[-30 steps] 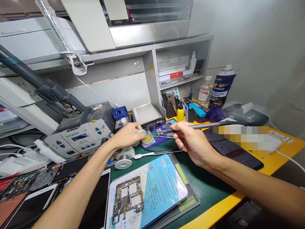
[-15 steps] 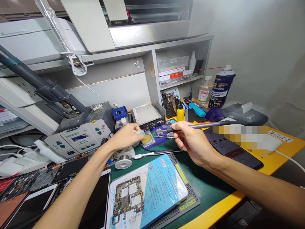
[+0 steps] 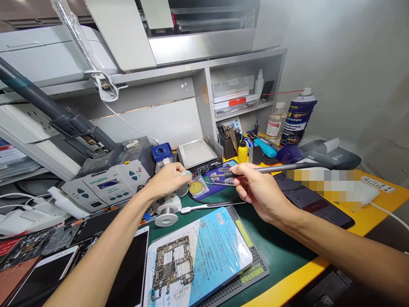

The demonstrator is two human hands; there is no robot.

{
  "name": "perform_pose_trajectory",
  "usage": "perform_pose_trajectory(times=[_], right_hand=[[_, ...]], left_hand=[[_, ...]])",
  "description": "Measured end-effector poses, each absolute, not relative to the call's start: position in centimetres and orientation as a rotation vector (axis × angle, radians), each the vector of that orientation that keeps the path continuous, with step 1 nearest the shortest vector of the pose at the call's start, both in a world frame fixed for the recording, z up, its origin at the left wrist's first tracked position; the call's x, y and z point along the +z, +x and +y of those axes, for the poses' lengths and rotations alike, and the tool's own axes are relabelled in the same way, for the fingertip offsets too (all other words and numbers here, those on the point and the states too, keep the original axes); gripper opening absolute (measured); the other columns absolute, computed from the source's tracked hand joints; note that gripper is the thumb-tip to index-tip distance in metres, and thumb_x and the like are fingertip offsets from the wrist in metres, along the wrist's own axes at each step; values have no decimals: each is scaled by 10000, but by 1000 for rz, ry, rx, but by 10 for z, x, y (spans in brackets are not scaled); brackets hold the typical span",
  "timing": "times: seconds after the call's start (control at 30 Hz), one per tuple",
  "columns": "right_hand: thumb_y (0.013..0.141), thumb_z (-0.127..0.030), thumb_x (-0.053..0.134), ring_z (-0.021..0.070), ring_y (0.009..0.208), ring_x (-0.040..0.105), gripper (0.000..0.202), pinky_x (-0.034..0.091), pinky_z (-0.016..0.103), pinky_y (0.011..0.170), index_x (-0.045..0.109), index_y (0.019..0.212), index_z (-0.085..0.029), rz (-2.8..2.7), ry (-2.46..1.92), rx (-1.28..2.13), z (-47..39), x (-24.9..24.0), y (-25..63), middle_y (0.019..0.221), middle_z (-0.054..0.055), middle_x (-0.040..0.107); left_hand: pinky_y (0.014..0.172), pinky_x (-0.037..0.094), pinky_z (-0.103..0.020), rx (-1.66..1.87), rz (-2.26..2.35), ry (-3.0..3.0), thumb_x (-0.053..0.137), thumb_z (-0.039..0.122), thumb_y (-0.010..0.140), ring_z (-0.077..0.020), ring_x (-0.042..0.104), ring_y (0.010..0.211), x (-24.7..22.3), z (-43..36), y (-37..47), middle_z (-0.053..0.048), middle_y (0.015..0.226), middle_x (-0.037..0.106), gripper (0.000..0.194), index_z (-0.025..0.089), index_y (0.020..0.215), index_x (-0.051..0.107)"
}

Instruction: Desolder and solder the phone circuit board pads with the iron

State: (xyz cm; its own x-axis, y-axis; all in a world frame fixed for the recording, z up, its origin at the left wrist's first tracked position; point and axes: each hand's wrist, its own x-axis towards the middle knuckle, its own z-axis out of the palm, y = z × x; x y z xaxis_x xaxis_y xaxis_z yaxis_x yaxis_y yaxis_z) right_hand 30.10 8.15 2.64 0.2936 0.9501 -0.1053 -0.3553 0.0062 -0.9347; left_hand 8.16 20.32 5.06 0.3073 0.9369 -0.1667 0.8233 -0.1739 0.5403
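Note:
Pinched in my left hand (image 3: 171, 178) is the edge of a small pale round spool (image 3: 184, 184), just left of an open round tin of yellowish paste (image 3: 196, 187). My right hand (image 3: 255, 185) is closed around a dark-handled soldering iron (image 3: 265, 169) and metal tweezers (image 3: 222, 183); both point left toward the tin. Nearer the front, a bare circuit board (image 3: 174, 266) lies on a blue and white box (image 3: 214, 251), apart from both hands.
A soldering station (image 3: 108, 187) stands at left, with phones and boards before it. Behind the hands is a flat heating plate (image 3: 196, 153). A spray can (image 3: 298, 119) and bottle (image 3: 275, 121) stand back right; a phone (image 3: 319, 204) lies at right.
My left hand has shifted slightly left with the spool, away from the tin, showing more of the paste. My right hand is almost unmoved.

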Motion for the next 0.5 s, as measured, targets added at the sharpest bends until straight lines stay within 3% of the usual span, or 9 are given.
perform_pose_trajectory(times=[0.5], right_hand=[[1019,-169,656,43,365,402,304,258,154,334,551,734,-186,-695,-1086,1161,81,28,301,570,-96,566]], left_hand=[[929,642,-482,245,1483,2110,723,383,1021,-265,738,1104,47,198,81,-98,1333,719,373,190,1336,674]])
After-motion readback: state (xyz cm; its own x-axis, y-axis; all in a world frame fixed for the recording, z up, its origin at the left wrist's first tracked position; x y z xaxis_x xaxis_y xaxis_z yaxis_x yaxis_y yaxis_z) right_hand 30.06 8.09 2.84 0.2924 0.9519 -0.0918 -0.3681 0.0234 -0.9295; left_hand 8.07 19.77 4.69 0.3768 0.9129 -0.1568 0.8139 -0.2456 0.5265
